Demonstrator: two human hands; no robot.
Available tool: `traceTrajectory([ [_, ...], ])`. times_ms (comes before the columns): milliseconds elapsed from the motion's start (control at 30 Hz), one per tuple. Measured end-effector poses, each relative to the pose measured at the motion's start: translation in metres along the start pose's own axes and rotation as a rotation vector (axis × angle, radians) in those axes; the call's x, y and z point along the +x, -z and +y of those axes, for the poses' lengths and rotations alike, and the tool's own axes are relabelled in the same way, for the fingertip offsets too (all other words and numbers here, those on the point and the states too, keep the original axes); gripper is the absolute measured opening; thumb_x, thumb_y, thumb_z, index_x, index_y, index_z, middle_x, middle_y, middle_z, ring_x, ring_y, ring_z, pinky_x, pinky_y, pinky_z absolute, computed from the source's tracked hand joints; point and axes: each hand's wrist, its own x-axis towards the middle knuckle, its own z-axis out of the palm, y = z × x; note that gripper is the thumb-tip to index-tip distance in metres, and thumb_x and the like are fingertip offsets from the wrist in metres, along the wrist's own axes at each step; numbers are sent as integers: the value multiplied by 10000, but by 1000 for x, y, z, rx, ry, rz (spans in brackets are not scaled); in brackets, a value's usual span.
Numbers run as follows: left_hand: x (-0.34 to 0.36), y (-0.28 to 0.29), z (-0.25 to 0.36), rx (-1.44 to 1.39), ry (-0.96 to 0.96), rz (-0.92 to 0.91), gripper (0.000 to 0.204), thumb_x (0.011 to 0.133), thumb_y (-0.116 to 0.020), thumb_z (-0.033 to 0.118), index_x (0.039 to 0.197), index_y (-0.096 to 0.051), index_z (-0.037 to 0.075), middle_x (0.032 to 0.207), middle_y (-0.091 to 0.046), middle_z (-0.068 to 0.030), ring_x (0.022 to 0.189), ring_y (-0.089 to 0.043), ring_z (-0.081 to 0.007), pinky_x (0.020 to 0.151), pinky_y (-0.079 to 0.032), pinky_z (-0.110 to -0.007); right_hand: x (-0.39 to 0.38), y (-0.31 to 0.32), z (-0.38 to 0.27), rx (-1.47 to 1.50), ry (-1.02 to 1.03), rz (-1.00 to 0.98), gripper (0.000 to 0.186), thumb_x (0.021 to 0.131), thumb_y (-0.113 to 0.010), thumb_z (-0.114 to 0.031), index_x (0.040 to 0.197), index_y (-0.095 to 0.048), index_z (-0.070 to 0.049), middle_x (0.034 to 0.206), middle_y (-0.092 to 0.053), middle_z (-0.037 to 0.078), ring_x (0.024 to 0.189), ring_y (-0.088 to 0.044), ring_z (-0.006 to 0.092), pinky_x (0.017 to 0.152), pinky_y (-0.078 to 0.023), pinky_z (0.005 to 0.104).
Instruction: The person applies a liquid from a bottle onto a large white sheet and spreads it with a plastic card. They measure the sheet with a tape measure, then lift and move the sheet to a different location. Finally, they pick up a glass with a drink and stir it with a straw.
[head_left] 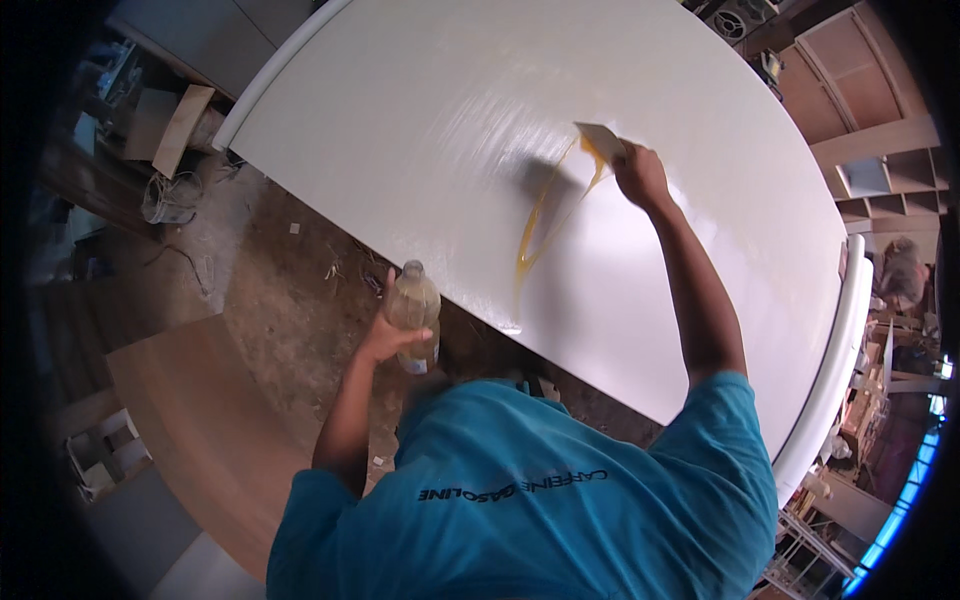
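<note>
Spreading amber liquid over a large white glossy panel.

The right hand [640, 175] is closed in a firm grip on a small pale flat card scraper [600, 138], its edge pressed to the large white glossy panel [420, 120] at the top of a looping trail of amber liquid [545, 215]. The left hand [392, 335] wraps its fingers around a clear plastic bottle of yellowish liquid [412, 300], held upright just off the panel's near edge, above the dusty workshop floor [290, 310].
</note>
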Motion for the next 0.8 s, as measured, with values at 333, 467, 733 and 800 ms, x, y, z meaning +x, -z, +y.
traceTrajectory([
  [333,-13,-25,-4,67,167,147,1026,726,-883,73,1543,-264,37,1442,-480,-64,1325,-456,-174,1108,-396,-351,143,-79,83,-381,143,89,372,928,-496,-192,1252,-673,-244,1007,-727,169,912,-705,352,791,-560,462],
  [467,-7,-33,19,32,-9,189,689,750,-867,76,1348,-529,41,1246,-618,-38,1177,-574,-187,1035,-466,-368,149,-94,114,-90,157,3,371,935,-466,-256,1235,-677,-197,1047,-723,189,938,-694,383,840,-546,477],
  [733,1,-21,4,39,-31,-30,1312,690,-877,26,1604,60,115,1524,-370,-71,1401,-352,-201,1152,-315,-377,-73,-115,-29,-47,475,-212,330,878,-511,-132,1075,-736,-270,713,-658,109,661,-655,300,584,-521,455],
  [800,3,-17,-1,96,-125,-56,1334,682,-881,28,1602,81,126,1527,-366,-78,1401,-351,-211,1156,-309,-384,-138,-116,-56,-153,601,-177,333,864,-525,-120,1080,-737,-258,669,-630,102,631,-646,274,547,-511,433],
])
